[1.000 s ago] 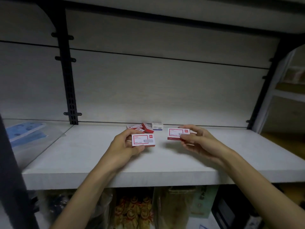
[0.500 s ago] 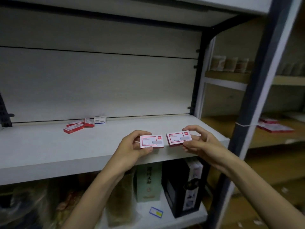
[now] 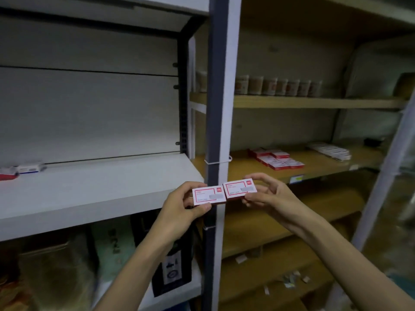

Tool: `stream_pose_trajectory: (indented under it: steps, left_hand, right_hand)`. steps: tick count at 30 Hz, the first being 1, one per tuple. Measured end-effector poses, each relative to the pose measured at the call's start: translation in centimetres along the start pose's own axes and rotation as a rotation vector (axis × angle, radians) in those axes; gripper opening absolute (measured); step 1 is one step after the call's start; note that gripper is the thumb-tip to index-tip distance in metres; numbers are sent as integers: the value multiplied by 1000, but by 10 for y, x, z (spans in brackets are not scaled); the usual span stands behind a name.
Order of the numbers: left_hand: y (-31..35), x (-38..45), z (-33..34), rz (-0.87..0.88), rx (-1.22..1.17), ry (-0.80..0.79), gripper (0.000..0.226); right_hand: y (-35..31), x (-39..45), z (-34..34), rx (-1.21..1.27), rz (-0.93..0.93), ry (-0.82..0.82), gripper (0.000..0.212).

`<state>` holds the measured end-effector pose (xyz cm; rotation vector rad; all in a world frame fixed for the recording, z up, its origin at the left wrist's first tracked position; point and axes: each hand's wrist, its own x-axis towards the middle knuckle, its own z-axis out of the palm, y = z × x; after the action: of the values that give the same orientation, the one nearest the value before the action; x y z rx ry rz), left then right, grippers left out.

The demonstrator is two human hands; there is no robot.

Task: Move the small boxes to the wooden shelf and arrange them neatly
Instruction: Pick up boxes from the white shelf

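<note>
My left hand (image 3: pixel 179 206) holds a small red-and-white box (image 3: pixel 207 196) by its edges. My right hand (image 3: pixel 267 196) holds a second, matching box (image 3: pixel 239 189). The two boxes touch side by side in the air in front of a dark upright post (image 3: pixel 215 108). To the right, the wooden shelf (image 3: pixel 318 163) carries a neat group of the same small boxes (image 3: pixel 276 159). Far left on the white shelf (image 3: pixel 89 194) lie a few leftover small boxes (image 3: pixel 22 170), partly cut off by the frame edge.
White flat packs (image 3: pixel 330 150) lie further right on the wooden shelf. Several jars (image 3: pixel 278 86) line the wooden shelf above. Bags and a dark carton (image 3: pixel 173 261) stand under the white shelf. Scraps litter the lower wooden shelf (image 3: pixel 292 279). A white post (image 3: pixel 381 182) stands at right.
My view has swung right, from the white shelf towards the wooden shelf. Both hands carried their boxes along, and the two boxes have come together side by side.
</note>
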<state>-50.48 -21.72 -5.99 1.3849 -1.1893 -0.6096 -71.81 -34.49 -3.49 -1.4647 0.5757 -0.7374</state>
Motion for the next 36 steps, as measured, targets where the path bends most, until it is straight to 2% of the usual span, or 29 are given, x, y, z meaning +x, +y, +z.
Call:
stream_pose_trajectory:
  steps: [6, 13, 21, 30, 36]
  left_hand:
    - [2, 43, 84, -15, 17, -20, 40]
    - [-3, 110, 162, -18, 37, 37, 41]
    - [-10, 202, 216, -90, 49, 74, 35]
    - [-24, 297, 256, -113, 487, 212, 34]
    - [-34, 337, 280, -147, 719, 263, 38]
  right_hand:
    - [4, 8, -81, 3, 13, 70, 61]
    - [5, 55, -171, -52, 34, 99, 53]
    - [1, 130, -252, -211, 6, 84, 50]
    - [7, 193, -318, -329, -22, 185, 44]
    - [18, 220, -346, -391, 14, 130, 46]
